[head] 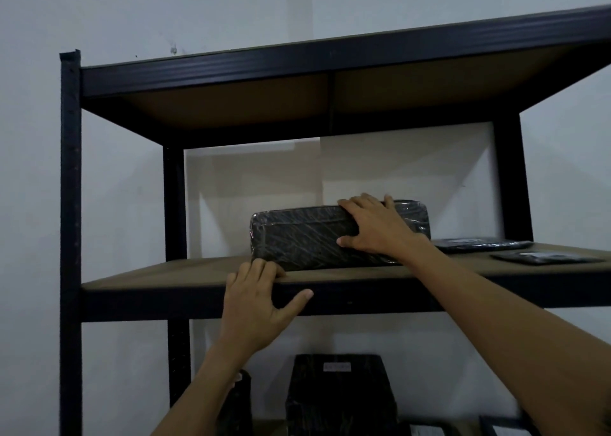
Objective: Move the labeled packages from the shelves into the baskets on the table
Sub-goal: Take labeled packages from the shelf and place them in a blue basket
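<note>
A storeroom: dark metal shelving (71, 204) holding wrapped packages (304, 237), bare wall (29, 138).

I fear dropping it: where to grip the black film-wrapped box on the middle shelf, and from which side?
Likely both short ends of the black film-wrapped box, from the open front: its long face points forward, a wall stands behind.

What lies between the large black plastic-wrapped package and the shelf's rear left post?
Left of the black plastic-wrapped package, only bare brown shelf board; head view.
</note>
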`<state>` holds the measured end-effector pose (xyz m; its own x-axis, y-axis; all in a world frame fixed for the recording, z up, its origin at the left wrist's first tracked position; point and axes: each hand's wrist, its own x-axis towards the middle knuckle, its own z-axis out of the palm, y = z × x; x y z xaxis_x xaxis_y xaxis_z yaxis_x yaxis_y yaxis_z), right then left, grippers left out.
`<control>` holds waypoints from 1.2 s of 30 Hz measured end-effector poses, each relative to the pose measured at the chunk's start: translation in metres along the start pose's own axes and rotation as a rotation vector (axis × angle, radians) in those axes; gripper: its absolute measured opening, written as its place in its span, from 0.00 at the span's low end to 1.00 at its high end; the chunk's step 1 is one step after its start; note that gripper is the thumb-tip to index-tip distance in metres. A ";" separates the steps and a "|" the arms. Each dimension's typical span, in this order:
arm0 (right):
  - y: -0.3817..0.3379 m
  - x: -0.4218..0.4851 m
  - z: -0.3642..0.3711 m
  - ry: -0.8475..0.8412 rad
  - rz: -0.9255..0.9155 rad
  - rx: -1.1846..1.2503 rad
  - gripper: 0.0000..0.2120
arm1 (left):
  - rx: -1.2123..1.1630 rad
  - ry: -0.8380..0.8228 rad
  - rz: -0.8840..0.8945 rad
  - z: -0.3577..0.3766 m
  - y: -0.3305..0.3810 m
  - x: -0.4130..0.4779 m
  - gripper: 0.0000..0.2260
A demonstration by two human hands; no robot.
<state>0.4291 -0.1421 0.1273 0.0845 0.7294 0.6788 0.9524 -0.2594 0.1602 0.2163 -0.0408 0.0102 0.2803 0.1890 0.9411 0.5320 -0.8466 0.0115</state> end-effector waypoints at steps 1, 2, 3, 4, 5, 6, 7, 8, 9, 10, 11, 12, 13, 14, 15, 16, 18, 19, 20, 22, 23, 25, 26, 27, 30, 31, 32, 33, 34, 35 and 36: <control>-0.001 0.000 0.000 -0.008 0.003 -0.005 0.40 | 0.003 -0.002 -0.001 0.000 0.000 0.000 0.26; -0.001 -0.002 -0.001 -0.012 0.006 -0.007 0.41 | 0.005 -0.002 -0.001 0.000 0.000 0.000 0.26; -0.002 -0.004 -0.001 -0.010 0.009 -0.004 0.42 | 0.007 0.002 -0.002 0.001 0.000 0.000 0.26; -0.002 -0.008 -0.001 -0.002 0.010 0.007 0.42 | 0.007 0.007 -0.005 0.001 0.000 0.000 0.26; -0.003 -0.013 0.000 0.009 0.009 0.021 0.42 | 0.006 0.012 -0.013 0.002 0.001 0.000 0.26; -0.004 -0.018 0.000 0.019 0.002 0.029 0.42 | 0.009 0.018 -0.023 0.002 0.002 0.001 0.25; -0.005 -0.024 0.001 0.026 -0.008 0.026 0.41 | 0.017 0.025 -0.034 0.002 0.004 0.001 0.25; -0.006 -0.030 0.001 0.030 -0.018 0.014 0.40 | 0.029 0.029 -0.043 0.002 0.006 0.002 0.25; -0.006 -0.037 0.001 0.032 -0.027 0.002 0.39 | 0.037 0.031 -0.046 0.003 0.009 0.003 0.25; -0.006 -0.044 0.001 0.034 -0.031 -0.004 0.38 | 0.041 0.035 -0.040 0.004 0.013 0.004 0.25; -0.006 -0.052 0.000 0.040 -0.033 0.001 0.36 | 0.042 0.037 -0.031 0.005 0.017 0.005 0.25; -0.004 -0.060 0.000 0.046 -0.034 0.011 0.34 | 0.035 0.033 -0.020 0.006 0.021 0.006 0.25; -0.002 -0.068 -0.001 0.051 -0.034 0.018 0.32 | 0.021 0.022 -0.011 0.008 0.026 0.007 0.25; 0.001 -0.077 -0.002 0.054 -0.033 0.023 0.31 | 0.005 0.009 -0.007 0.010 0.032 0.008 0.25; 0.005 -0.086 -0.004 0.058 -0.032 0.028 0.30 | -0.010 -0.003 -0.006 0.012 0.039 0.008 0.26; 0.009 -0.095 -0.005 0.059 -0.032 0.035 0.30 | -0.025 -0.013 -0.008 0.013 0.045 0.009 0.26; 0.022 -0.116 -0.010 0.050 -0.033 0.059 0.29 | -0.048 -0.032 -0.017 0.014 0.061 0.009 0.26; 0.029 -0.125 -0.012 0.047 -0.033 0.073 0.29 | -0.053 -0.043 -0.023 0.015 0.069 0.010 0.26; 0.038 -0.135 -0.013 0.046 -0.032 0.082 0.30 | -0.059 -0.052 -0.027 0.015 0.077 0.010 0.26; 0.058 -0.153 -0.016 0.059 -0.033 0.086 0.33 | -0.071 -0.062 -0.027 0.018 0.096 0.011 0.26; 0.070 -0.162 -0.018 0.065 -0.028 0.089 0.34 | -0.073 -0.067 -0.023 0.021 0.107 0.013 0.25; 0.095 -0.179 -0.022 0.075 -0.005 0.099 0.33 | -0.075 -0.083 -0.014 0.029 0.132 0.015 0.25; 0.109 -0.187 -0.025 0.079 0.013 0.104 0.33 | -0.080 -0.089 -0.011 0.034 0.146 0.017 0.24; 0.124 -0.196 -0.029 0.084 0.039 0.109 0.32 | -0.086 -0.096 -0.008 0.039 0.163 0.020 0.24; 0.175 -0.220 -0.041 0.110 0.106 0.119 0.33 | -0.112 -0.152 0.019 0.057 0.217 0.029 0.26; 0.191 -0.227 -0.045 0.116 0.118 0.117 0.33 | -0.112 -0.166 0.025 0.063 0.234 0.031 0.26; 0.205 -0.233 -0.047 0.116 0.129 0.121 0.32 | -0.107 -0.175 0.020 0.069 0.251 0.034 0.26; 0.218 -0.238 -0.049 0.110 0.139 0.132 0.30 | -0.101 -0.185 0.005 0.074 0.266 0.038 0.26; 0.228 -0.242 -0.051 0.101 0.140 0.146 0.29 | -0.096 -0.200 -0.020 0.079 0.279 0.042 0.26; 0.236 -0.245 -0.051 0.090 0.134 0.155 0.29 | -0.095 -0.218 -0.046 0.084 0.290 0.047 0.25; 0.241 -0.248 -0.050 0.078 0.119 0.152 0.29 | -0.097 -0.237 -0.071 0.088 0.299 0.052 0.23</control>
<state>0.6230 -0.4173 0.0339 0.1814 0.6468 0.7407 0.9709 -0.2377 -0.0302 0.4605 -0.2406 0.0332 0.4304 0.3509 0.8317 0.4811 -0.8688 0.1176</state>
